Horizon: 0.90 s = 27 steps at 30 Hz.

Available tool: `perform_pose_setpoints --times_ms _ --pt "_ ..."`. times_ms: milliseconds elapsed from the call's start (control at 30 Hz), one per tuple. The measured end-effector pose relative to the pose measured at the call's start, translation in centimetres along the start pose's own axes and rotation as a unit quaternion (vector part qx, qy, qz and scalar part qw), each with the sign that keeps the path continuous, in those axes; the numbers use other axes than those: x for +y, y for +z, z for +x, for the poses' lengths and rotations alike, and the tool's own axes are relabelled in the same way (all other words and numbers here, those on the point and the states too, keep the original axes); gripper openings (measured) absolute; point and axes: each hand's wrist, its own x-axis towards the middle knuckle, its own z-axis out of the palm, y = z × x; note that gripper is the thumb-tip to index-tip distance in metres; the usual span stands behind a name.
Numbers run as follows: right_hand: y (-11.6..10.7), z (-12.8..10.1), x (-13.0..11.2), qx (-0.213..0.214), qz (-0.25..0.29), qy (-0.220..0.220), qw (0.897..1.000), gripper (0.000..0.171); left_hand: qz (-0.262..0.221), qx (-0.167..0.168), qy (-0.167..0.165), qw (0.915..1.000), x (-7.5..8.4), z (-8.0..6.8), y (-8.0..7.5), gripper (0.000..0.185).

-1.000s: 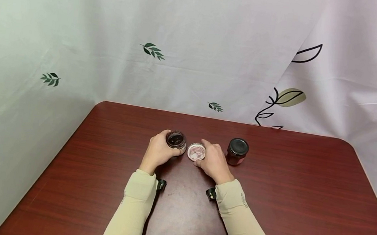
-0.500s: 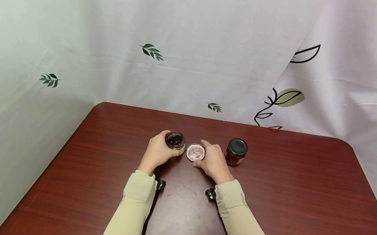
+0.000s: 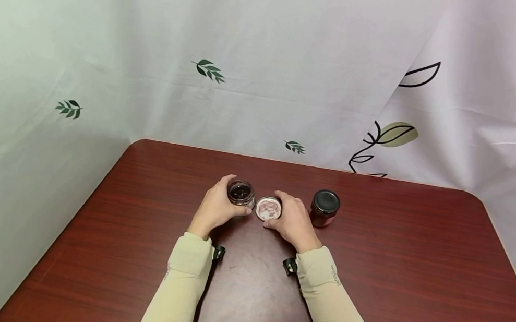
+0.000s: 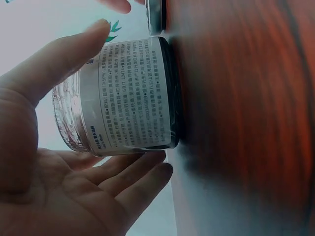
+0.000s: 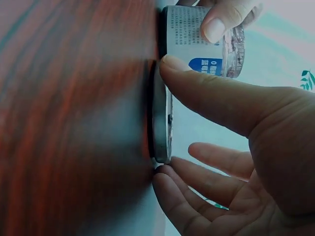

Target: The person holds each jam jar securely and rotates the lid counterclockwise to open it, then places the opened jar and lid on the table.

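Note:
A glass jar (image 3: 241, 193) with dark contents and no lid on it stands upright on the table. My left hand (image 3: 217, 206) is around its left side with the fingers loosened; in the left wrist view the thumb (image 4: 83, 46) is raised off the printed label and the fingers (image 4: 142, 177) are spread along the far side. Right of the jar, its lid (image 3: 268, 209) lies inside up, smeared pinkish white. My right hand (image 3: 296, 223) holds this lid by the rim, thumb (image 5: 197, 86) on one edge and fingertips at the opposite edge.
A second jar (image 3: 325, 208) with a dark lid on stands just right of my right hand. The reddish-brown wooden table (image 3: 416, 272) reaches back to a white curtain (image 3: 269, 52) with leaf prints.
My left hand has loosened its grip on the jar, with its fingers and thumb spreading away from the glass. The right hand and the lid have stayed in place.

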Motion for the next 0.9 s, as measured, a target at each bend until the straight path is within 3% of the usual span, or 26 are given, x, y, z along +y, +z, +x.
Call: perform_pose_setpoints --times_ms 300,900 --pt "-0.27 -0.02 -0.2 0.018 0.002 -0.032 0.999 0.078 -0.006 0.001 0.026 0.9997 -0.1 0.07 -0.22 0.106" --pt "-0.85 -0.42 -0.97 0.035 0.005 -0.058 0.998 0.072 -0.015 0.004 0.012 0.9998 0.41 -0.23 -0.87 0.105"
